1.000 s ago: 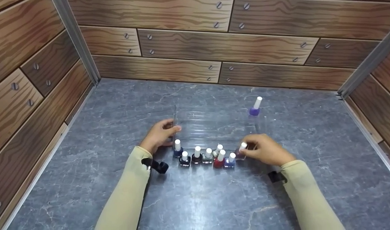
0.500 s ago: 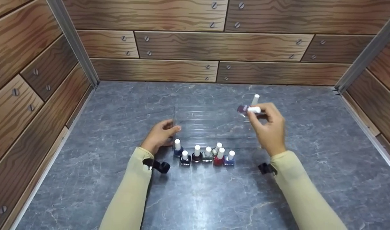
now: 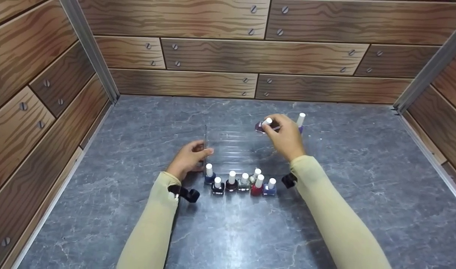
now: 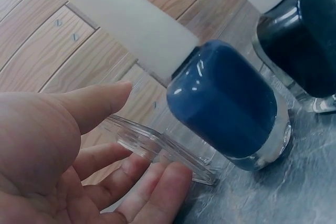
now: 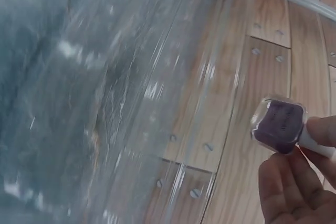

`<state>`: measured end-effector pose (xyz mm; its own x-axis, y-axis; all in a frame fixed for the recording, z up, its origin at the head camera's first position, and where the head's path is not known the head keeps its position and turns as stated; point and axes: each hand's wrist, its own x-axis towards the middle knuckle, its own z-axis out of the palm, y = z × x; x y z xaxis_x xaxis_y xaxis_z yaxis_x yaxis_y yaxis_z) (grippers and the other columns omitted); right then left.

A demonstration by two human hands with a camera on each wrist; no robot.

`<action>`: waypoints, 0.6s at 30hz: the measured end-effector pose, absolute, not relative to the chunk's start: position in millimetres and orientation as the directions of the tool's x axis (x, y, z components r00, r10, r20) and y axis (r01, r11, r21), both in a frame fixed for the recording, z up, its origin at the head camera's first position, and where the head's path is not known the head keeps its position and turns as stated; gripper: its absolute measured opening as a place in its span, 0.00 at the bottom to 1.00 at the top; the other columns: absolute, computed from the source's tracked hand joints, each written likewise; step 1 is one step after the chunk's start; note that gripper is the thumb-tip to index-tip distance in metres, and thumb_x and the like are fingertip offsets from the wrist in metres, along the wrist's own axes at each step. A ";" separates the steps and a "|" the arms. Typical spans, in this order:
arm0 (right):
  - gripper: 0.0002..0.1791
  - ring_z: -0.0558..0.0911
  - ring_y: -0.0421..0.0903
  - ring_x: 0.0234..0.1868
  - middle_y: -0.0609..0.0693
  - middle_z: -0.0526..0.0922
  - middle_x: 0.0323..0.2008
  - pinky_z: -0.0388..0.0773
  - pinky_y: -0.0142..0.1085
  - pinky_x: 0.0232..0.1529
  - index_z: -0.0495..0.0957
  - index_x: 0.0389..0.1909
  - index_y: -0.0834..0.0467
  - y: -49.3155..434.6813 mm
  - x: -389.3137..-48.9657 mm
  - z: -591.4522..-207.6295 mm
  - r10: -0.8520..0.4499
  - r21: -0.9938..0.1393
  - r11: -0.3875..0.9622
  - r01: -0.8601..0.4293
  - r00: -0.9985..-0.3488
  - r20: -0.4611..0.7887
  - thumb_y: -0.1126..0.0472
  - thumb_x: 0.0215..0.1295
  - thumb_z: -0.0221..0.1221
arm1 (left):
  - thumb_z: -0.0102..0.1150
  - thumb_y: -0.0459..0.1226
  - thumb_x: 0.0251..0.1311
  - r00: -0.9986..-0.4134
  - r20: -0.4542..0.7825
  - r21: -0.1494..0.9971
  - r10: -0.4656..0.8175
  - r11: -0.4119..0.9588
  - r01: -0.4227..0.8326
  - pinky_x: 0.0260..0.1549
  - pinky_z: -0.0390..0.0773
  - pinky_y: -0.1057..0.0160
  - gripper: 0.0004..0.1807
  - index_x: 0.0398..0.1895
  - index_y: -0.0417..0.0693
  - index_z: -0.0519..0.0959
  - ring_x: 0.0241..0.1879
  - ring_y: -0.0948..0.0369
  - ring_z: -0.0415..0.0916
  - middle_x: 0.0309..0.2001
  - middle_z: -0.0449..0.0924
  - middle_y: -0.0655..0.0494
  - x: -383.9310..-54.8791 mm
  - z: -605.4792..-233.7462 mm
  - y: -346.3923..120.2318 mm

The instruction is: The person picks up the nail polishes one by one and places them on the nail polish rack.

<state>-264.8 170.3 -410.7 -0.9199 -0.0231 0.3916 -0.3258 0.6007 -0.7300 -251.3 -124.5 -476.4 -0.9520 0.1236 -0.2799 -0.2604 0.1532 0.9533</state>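
Note:
My right hand (image 3: 287, 137) pinches the white cap of a dark purple nail polish bottle (image 3: 260, 127), tilted and held over the back of a clear stepped rack (image 3: 230, 152). In the right wrist view the bottle (image 5: 281, 125) is apart from the see-through rack. My left hand (image 3: 187, 160) grips the rack's left side, thumb over the edge and fingers outside; the left wrist view shows the clear side panel (image 4: 157, 142) between them. Close by that hand stands a blue nail polish bottle (image 4: 226, 103).
Along the rack's front stand several white-capped nail polish bottles, among them a black one (image 3: 218, 188), a red one (image 3: 256, 189) and a periwinkle one (image 3: 270, 189). Behind the right hand, a purple bottle (image 3: 301, 120) stands at the rack's back right. Wood-patterned walls (image 3: 209, 56) enclose the table.
My right hand has lifted the dark purple bottle from the right end of the front row, carried it up and back, then left over the rack. The left hand stays put.

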 end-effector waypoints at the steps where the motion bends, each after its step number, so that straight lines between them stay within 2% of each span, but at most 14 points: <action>1: 0.08 0.84 0.53 0.46 0.59 0.85 0.45 0.83 0.46 0.52 0.83 0.45 0.65 169.9 -267.2 -410.3 -0.033 -0.718 0.620 -0.316 -0.925 0.378 0.65 0.69 0.65 | 0.69 0.43 0.67 -0.952 -0.280 0.954 0.123 0.152 -0.260 0.47 0.87 0.55 0.38 0.77 0.46 0.65 0.56 0.50 0.76 0.64 0.75 0.44 -251.5 -476.6 -124.3; 11: 0.12 0.83 0.57 0.47 0.59 0.85 0.45 0.81 0.50 0.55 0.83 0.49 0.63 166.3 -278.9 -411.5 -0.145 -0.607 0.750 -0.261 -0.961 0.234 0.60 0.72 0.64 | 0.69 0.42 0.67 -0.951 -0.283 0.955 0.122 0.125 -0.269 0.46 0.88 0.55 0.38 0.77 0.46 0.65 0.56 0.50 0.77 0.65 0.75 0.45 -251.5 -478.3 -123.4; 18: 0.14 0.83 0.58 0.50 0.60 0.85 0.48 0.79 0.51 0.58 0.82 0.53 0.64 162.4 -284.9 -412.6 -0.152 -0.602 0.762 -0.238 -0.970 0.191 0.60 0.71 0.64 | 0.70 0.42 0.66 -0.953 -0.284 0.955 0.109 0.122 -0.271 0.46 0.88 0.55 0.37 0.76 0.46 0.67 0.56 0.50 0.78 0.64 0.76 0.45 -253.1 -478.2 -124.9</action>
